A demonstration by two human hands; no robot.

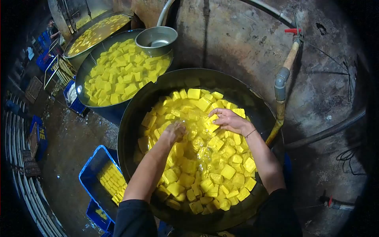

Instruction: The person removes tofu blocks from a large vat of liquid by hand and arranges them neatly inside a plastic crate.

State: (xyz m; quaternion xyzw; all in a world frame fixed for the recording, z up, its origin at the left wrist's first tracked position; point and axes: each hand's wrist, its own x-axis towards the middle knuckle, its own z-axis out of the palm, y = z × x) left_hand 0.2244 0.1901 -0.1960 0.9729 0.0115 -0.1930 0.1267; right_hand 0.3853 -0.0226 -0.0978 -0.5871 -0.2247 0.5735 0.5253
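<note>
Rinsing, prob., yellow cut blocks [228, 172] in liquid, dark round metal pan [129, 136]. Bare L hand [176, 132] 10 o'clock, fingers submerged, can't tell grip; bare R hand [233, 121] approx. 1 o'clock, fingers half-curled at a block, grip unclear. Next prob. needs gentle touch.

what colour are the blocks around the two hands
The blocks are bright yellow, seen in the head view.

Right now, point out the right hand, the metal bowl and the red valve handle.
Right hand [233, 121], head view: back of hand.
Metal bowl [157, 41], head view: its inside.
Red valve handle [292, 31], head view: its middle.
</note>
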